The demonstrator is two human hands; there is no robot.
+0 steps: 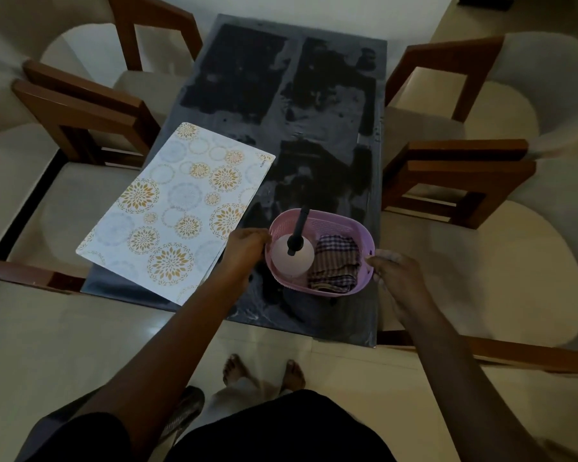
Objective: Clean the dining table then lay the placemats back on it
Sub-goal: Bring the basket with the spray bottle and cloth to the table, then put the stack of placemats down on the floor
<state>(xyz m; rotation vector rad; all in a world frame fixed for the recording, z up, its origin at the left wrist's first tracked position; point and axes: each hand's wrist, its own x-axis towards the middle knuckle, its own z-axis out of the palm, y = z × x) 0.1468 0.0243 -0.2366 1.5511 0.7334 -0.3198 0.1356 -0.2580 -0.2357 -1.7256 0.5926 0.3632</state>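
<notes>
Dining table (314, 135) dusty, both hands grasping pink basket (344, 221) rims: left hand (247, 251), right hand (392, 271), spray bottle (292, 258) and cloth (336, 265) between them, likely to reposition it.

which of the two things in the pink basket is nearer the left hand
The white spray bottle with the black nozzle: it fills the basket end beside the left hand. The checked cloth lies toward the right hand.

Placemat (177, 213) on counter (327, 128), near-left corner, overhanging left edge. Basket (321, 218) on counter near right edge, right of mat. In basket: spray bottle (292, 258) left, folded cloth (336, 265) right. Chairs (80, 105) along both long edges.
</notes>
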